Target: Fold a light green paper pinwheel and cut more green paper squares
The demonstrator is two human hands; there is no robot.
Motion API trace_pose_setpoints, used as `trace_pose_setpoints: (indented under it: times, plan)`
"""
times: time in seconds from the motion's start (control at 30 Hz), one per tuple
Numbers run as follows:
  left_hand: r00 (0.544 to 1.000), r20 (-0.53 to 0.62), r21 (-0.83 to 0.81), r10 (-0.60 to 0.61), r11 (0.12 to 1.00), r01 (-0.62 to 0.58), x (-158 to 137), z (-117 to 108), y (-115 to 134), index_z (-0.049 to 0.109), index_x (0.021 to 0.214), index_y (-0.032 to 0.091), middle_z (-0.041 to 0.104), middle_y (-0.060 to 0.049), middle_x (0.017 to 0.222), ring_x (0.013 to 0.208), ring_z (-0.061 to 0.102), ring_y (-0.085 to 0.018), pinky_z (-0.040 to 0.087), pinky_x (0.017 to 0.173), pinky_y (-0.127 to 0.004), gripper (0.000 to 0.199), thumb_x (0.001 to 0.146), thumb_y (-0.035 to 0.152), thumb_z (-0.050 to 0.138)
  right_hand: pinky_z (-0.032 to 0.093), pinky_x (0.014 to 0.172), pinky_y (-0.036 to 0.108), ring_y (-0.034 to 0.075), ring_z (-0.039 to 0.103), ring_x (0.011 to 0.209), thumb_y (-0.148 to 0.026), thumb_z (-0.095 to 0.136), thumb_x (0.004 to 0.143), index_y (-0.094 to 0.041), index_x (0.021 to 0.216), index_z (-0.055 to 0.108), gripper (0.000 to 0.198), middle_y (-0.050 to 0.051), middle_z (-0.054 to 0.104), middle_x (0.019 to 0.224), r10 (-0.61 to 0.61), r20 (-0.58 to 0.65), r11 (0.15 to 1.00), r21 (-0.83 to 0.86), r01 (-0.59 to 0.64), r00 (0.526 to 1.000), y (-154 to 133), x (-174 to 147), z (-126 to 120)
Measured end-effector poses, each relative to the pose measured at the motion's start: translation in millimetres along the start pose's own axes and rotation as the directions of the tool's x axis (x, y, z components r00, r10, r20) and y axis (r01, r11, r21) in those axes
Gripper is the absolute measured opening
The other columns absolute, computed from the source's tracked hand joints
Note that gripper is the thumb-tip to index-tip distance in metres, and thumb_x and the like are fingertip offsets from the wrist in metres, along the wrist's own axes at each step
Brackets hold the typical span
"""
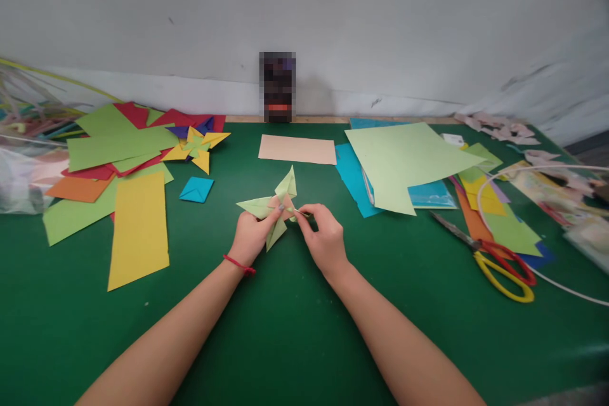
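Note:
A pale green folded paper star (pixel 259 207) with pointed arms and a pinkish centre is held up over the table. My left hand (pixel 251 233) pinches it near the middle, thumb on top. My right hand (pixel 323 235) is closed at the star's right side, thumb and forefinger pressed together on its right arm, which the fingers mostly hide. A peach paper strip (pixel 297 149) lies flat beyond the star. Left of it rest a small blue folded paper square (pixel 196 189) and a finished-looking yellow and purple paper star (pixel 197 146).
Coloured paper sheets (pixel 114 139) pile up at the left, with a yellow sheet (pixel 140 228) in front. Right of the hands are a large light green sheet (pixel 404 162) and scissors (pixel 485 254) with red and yellow handles. A blurred-out upright device (pixel 277 85) leans against the wall.

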State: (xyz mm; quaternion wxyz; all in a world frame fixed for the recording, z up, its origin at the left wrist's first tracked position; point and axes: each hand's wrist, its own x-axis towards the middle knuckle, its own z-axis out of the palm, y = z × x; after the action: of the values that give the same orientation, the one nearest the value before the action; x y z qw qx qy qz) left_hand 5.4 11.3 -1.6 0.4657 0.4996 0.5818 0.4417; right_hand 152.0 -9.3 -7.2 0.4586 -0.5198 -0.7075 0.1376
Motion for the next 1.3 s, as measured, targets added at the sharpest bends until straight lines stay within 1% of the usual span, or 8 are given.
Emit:
trace_pose_setpoints:
  times: [0.2, 0.33, 0.57, 0.77, 0.9, 1.03, 1.13, 1.3]
  plan:
    - [1.000, -0.023, -0.029, -0.016, 0.999, 0.015, -0.6, 1.2, 1.9, 0.069, 0.085, 0.015, 0.070, -0.008, 0.092, 0.091, 0.062, -0.025, 0.046, 0.083, -0.037, 0.028, 0.067, 0.036, 0.065, 0.046, 0.072, 0.034, 0.018, 0.056, 0.079, -0.022, 0.047, 0.086, -0.021, 0.090, 0.058, 0.011, 0.006, 0.062, 0.082, -0.013, 0.031, 1.000, 0.006, 0.013, 0.999, 0.6, 1.0, 0.0]
    - [1.000, -0.006, -0.050, -0.008, 0.999, 0.008, -0.9, 1.6, 2.8, 0.070, 0.084, 0.015, 0.070, -0.008, 0.093, 0.092, 0.062, -0.025, 0.046, 0.084, -0.037, 0.027, 0.067, 0.035, 0.066, 0.046, 0.072, 0.034, 0.019, 0.056, 0.079, -0.022, 0.046, 0.087, -0.021, 0.089, 0.059, 0.013, 0.006, 0.061, 0.082, 0.006, 0.024, 1.000, -0.005, -0.006, 1.000, 1.0, 0.5, 0.5]
    - [1.000, 0.020, -0.028, 0.004, 1.000, -0.003, -1.6, 2.3, 4.6, 0.070, 0.084, 0.016, 0.070, -0.007, 0.095, 0.093, 0.062, -0.024, 0.045, 0.087, -0.038, 0.026, 0.068, 0.035, 0.065, 0.045, 0.073, 0.034, 0.019, 0.054, 0.080, -0.020, 0.047, 0.086, -0.021, 0.088, 0.059, 0.012, 0.006, 0.062, 0.084, -0.030, 0.040, 0.999, -0.025, 0.031, 0.999, 3.1, 1.2, -1.3]
    - [0.999, 0.038, -0.044, 0.007, 0.999, -0.006, -2.4, 3.5, 5.5, 0.070, 0.084, 0.018, 0.070, -0.007, 0.094, 0.092, 0.063, -0.023, 0.045, 0.087, -0.037, 0.023, 0.066, 0.033, 0.066, 0.046, 0.072, 0.034, 0.019, 0.054, 0.080, -0.022, 0.047, 0.086, -0.022, 0.088, 0.062, 0.014, 0.006, 0.060, 0.083, -0.021, 0.050, 0.999, -0.030, 0.022, 0.999, 3.5, 2.7, -3.3]
    - [0.998, 0.054, -0.027, 0.024, 0.999, -0.023, -2.0, 3.7, 3.4, 0.070, 0.086, 0.021, 0.070, -0.004, 0.095, 0.093, 0.062, -0.022, 0.045, 0.088, -0.036, 0.021, 0.068, 0.032, 0.065, 0.046, 0.071, 0.034, 0.018, 0.054, 0.078, -0.021, 0.049, 0.085, -0.023, 0.086, 0.062, 0.013, 0.005, 0.060, 0.082, -0.003, 0.060, 1.000, 0.018, 0.002, 0.998, 4.3, 4.5, -2.9]
    - [0.998, 0.059, -0.008, 0.022, 1.000, -0.022, -1.4, 3.0, 3.2, 0.070, 0.088, 0.020, 0.070, -0.004, 0.097, 0.095, 0.061, -0.022, 0.044, 0.089, -0.036, 0.024, 0.070, 0.033, 0.064, 0.047, 0.071, 0.032, 0.017, 0.055, 0.076, -0.023, 0.053, 0.084, -0.023, 0.081, 0.061, 0.009, 0.003, 0.061, 0.079, 0.023, 0.071, 0.995, 0.099, -0.030, 0.997, 5.4, 7.9, -3.8]
    - [0.999, 0.032, -0.009, 0.014, 1.000, -0.014, -1.1, 2.3, 4.4, 0.069, 0.091, 0.018, 0.069, -0.005, 0.099, 0.097, 0.061, -0.023, 0.043, 0.089, -0.036, 0.028, 0.071, 0.036, 0.062, 0.047, 0.070, 0.031, 0.017, 0.056, 0.077, -0.026, 0.056, 0.082, -0.022, 0.084, 0.059, 0.005, 0.002, 0.062, 0.080, 0.050, 0.058, 0.988, 0.142, -0.058, 0.997, 4.3, 9.4, -5.7]
    - [1.000, 0.015, -0.009, 0.018, 1.000, -0.018, -2.0, 2.1, 5.3, 0.068, 0.094, 0.017, 0.068, -0.007, 0.101, 0.098, 0.060, -0.024, 0.043, 0.089, -0.035, 0.032, 0.073, 0.038, 0.060, 0.047, 0.071, 0.030, 0.016, 0.056, 0.076, -0.024, 0.052, 0.084, -0.021, 0.082, 0.057, 0.006, 0.003, 0.061, 0.079, 0.055, 0.048, 0.988, 0.142, -0.061, 0.997, 1.9, 9.2, -6.8]
